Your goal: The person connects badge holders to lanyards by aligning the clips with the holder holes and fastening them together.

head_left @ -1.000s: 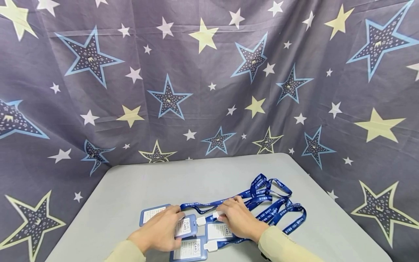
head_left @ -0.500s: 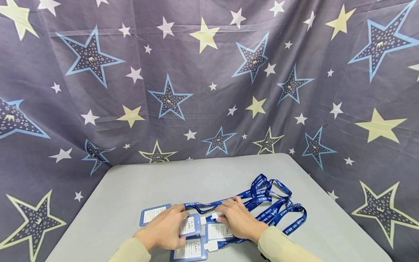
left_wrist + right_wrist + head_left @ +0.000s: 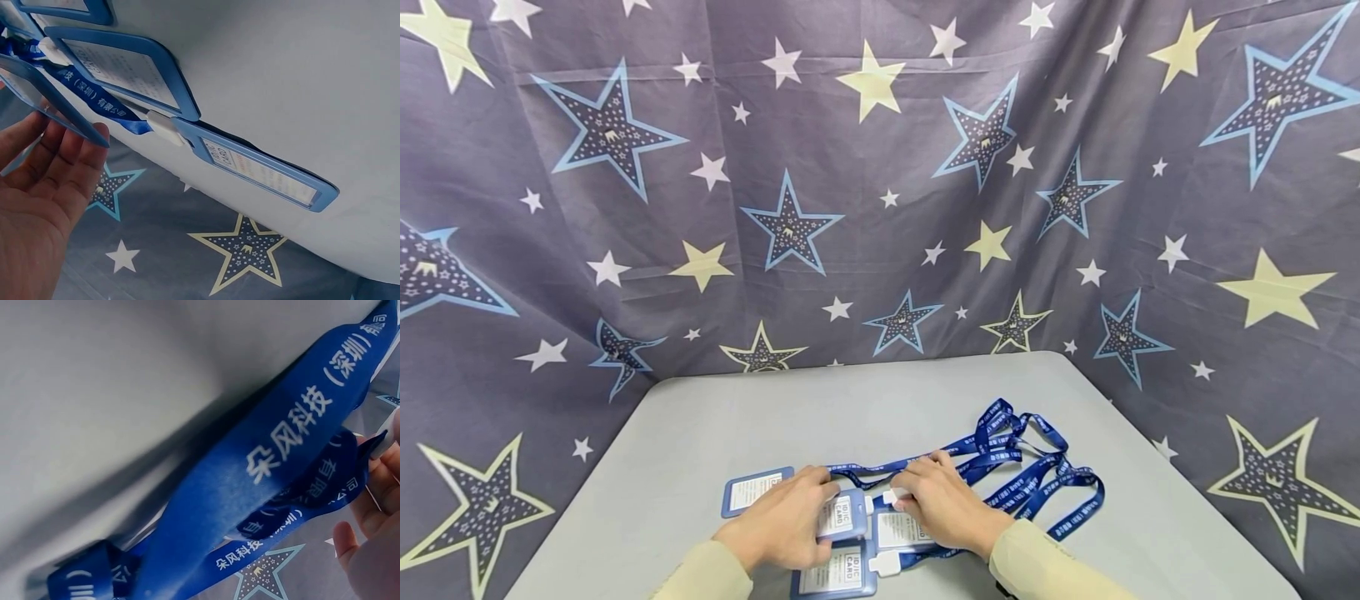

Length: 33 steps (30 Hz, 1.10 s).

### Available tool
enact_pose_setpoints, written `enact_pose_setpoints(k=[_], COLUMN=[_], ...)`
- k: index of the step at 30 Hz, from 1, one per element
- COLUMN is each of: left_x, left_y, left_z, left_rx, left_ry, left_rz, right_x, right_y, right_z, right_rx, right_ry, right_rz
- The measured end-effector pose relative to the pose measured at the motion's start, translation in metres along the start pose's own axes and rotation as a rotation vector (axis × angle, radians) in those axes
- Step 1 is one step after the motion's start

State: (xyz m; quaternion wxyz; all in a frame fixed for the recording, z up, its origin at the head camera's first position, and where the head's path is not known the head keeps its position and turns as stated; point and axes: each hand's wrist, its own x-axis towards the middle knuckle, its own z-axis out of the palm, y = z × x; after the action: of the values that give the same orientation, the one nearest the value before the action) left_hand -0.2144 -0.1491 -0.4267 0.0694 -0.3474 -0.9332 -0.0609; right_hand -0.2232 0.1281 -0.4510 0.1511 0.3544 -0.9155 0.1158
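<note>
My left hand (image 3: 790, 517) grips a blue-framed ID card holder (image 3: 844, 515) by its edges, fingers on one side and thumb on the other. The same card holder (image 3: 65, 109) appears tilted in the left wrist view. Just right of it, my right hand (image 3: 943, 500) pinches a white lanyard clip (image 3: 891, 496); the held holder's slotted end is close to that clip. In the right wrist view, the blue printed lanyard (image 3: 275, 450) runs up to the fingertips of my right hand (image 3: 375, 519). The palm side of both hands is hidden in the head view.
More card holders lie around the hands: one at back left (image 3: 752, 490), one beneath the right hand (image 3: 901, 531), one in front (image 3: 835, 573) with its own white clip (image 3: 886, 563). Tangled blue lanyards (image 3: 1037, 467) spread rightward on the grey table (image 3: 760, 417). A star-patterned curtain (image 3: 880, 275) stands behind.
My left hand has slid a little to the right with the card holder, bringing its slotted end closer to the white clip. My right hand stays nearly in place.
</note>
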Motion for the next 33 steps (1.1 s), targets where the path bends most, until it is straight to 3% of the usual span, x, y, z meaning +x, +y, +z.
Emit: enact_pose_setpoints(k=[33], left_x=[0.0100], left_y=[0.0096], left_z=[-0.0006], left_rx=[0.020], left_ry=[-0.009], left_rz=[0.031], right_x=[-0.0010], right_y=[-0.0020], right_z=[0.0026], right_rx=[0.022], right_ry=[0.004], right_rz=[-0.059])
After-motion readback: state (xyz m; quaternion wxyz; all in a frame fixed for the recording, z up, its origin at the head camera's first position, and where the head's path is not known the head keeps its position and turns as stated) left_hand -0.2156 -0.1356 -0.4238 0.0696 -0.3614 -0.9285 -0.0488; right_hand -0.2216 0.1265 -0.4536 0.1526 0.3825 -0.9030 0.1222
